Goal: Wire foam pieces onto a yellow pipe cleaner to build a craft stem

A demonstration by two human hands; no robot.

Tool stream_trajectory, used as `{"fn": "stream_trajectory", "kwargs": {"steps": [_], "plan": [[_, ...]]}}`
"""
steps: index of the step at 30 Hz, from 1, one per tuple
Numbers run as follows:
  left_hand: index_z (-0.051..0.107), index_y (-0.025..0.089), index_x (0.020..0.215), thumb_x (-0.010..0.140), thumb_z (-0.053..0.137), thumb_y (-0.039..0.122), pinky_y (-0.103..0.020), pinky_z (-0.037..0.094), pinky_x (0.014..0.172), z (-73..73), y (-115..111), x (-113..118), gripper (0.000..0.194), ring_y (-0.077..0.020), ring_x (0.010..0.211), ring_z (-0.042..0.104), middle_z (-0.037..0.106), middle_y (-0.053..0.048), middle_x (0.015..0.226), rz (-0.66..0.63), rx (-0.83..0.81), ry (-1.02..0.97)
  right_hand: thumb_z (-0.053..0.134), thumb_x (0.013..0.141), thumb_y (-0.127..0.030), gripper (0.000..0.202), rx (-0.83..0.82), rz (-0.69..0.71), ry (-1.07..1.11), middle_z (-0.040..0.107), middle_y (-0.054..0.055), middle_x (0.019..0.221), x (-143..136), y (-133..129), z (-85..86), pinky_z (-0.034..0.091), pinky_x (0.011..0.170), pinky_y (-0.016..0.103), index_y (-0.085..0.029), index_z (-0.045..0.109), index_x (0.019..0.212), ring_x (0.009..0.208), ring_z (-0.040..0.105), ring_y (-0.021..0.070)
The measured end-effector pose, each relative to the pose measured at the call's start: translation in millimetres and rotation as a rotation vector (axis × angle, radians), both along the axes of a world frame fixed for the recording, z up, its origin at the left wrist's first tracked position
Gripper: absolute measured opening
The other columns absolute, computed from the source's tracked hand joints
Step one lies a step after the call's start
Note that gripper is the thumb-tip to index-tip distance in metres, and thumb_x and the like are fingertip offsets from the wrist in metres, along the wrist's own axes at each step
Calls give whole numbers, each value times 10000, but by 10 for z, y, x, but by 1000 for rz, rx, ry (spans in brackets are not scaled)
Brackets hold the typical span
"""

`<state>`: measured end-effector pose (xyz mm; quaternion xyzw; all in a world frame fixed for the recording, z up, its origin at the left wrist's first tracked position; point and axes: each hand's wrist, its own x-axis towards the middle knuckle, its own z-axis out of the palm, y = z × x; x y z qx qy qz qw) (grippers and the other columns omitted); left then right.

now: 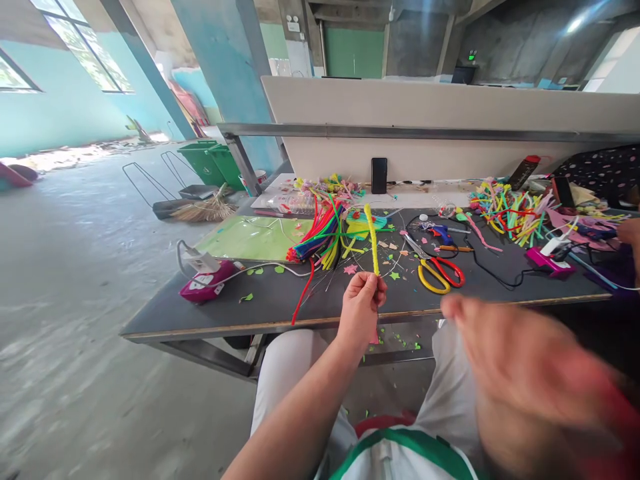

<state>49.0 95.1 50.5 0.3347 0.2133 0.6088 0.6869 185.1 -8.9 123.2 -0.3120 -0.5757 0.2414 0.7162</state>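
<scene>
The left hand [361,303] held a yellow fuzzy stem [373,243] near the counter's [270,303] near edge, its grip narrow, with thumb and fingers pinched together around the stem's lower part. Most of the stem stood out beyond the far side of that grip, nearly straight and leaning slightly left toward its tip; whether any of it ran on inside the fist could not be seen. The right hand [520,353], near and to the right, was well apart from the stem and too blurred to tell whether its grip was wide, narrow or holding something. Left of the stem lay a bundle of coloured stems [323,233]; to its right were scissors [440,275] with yellow and red handles, and a blue glue gun [441,235] lay just beyond them.
</scene>
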Motion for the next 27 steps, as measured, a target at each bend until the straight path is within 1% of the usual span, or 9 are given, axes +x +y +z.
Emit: {"fn": "stream_trajectory", "kwargs": {"steps": [2, 3, 5, 6, 8, 11, 16, 20, 27], "plan": [[521, 164, 760, 798, 641, 268, -175, 322, 505, -1, -4, 8, 163, -56, 544, 461, 578, 4, 689, 22, 8, 7, 596, 810, -429, 218, -92, -139, 129, 595, -1, 629, -13, 315, -103, 465, 679, 363, -248, 634, 695, 594, 536, 166], [523, 162, 758, 796, 642, 262, -177, 321, 505, -3, -7, 14, 160, -54, 542, 459, 577, 4, 687, 31, 13, 15, 633, 786, -404, 176, -207, -186, 140, 629, 11, 700, -20, 480, -180, 459, 660, 336, -232, 651, 754, 629, 547, 164], [528, 158, 755, 792, 644, 259, -181, 323, 507, -13, -11, 28, 159, -54, 537, 459, 578, 3, 686, 40, 21, 35, 656, 756, -407, 206, -418, -181, 120, 654, 29, 751, -29, 765, -354, 450, 637, 310, -205, 662, 799, 637, 550, 156], [530, 157, 755, 791, 645, 261, -184, 324, 508, -21, -13, 36, 159, -54, 535, 459, 579, 2, 685, 45, 24, 46, 652, 756, -410, 226, -488, -128, 86, 655, 35, 761, -29, 867, -438, 451, 648, 305, -195, 670, 824, 653, 555, 157], [533, 155, 751, 787, 648, 265, -188, 328, 507, -41, -16, 53, 163, -56, 533, 461, 583, 0, 681, 57, 29, 72, 651, 756, -403, 236, -527, -85, 93, 653, 31, 770, -23, 986, -567, 451, 663, 296, -192, 684, 857, 660, 551, 147], [536, 154, 752, 783, 650, 274, -188, 338, 505, -82, -21, 82, 169, -59, 536, 470, 593, -4, 684, 78, 29, 132, 652, 760, -378, 203, -507, -47, 134, 651, 19, 759, -4, 1020, -643, 445, 670, 283, -196, 696, 840, 655, 542, 133], [534, 162, 764, 793, 633, 300, -199, 394, 513, -181, -35, 143, 172, -75, 542, 512, 606, -2, 676, 124, 29, 258, 695, 714, -354, 174, -521, -55, 147, 644, 5, 719, 12, 1024, -627, 443, 649, 276, -195, 690, 784, 627, 536, 129], [532, 169, 773, 799, 618, 308, -217, 433, 519, -239, -54, 179, 165, -92, 549, 543, 617, -6, 689, 162, 53, 319, 700, 700, -346, 171, -536, -112, 79, 633, -6, 692, 9, 1046, -656, 444, 618, 270, -196, 676, 779, 599, 536, 129], [529, 172, 757, 797, 608, 305, -223, 454, 520, -247, -95, 199, 160, -93, 539, 547, 610, -2, 696, 228, 64, 365, 612, 759, -388, 249, -557, -238, -119, 686, 34, 735, -20, 1021, -695, 477, 594, 297, -193, 683, 895, 593, 598, 168]]}}
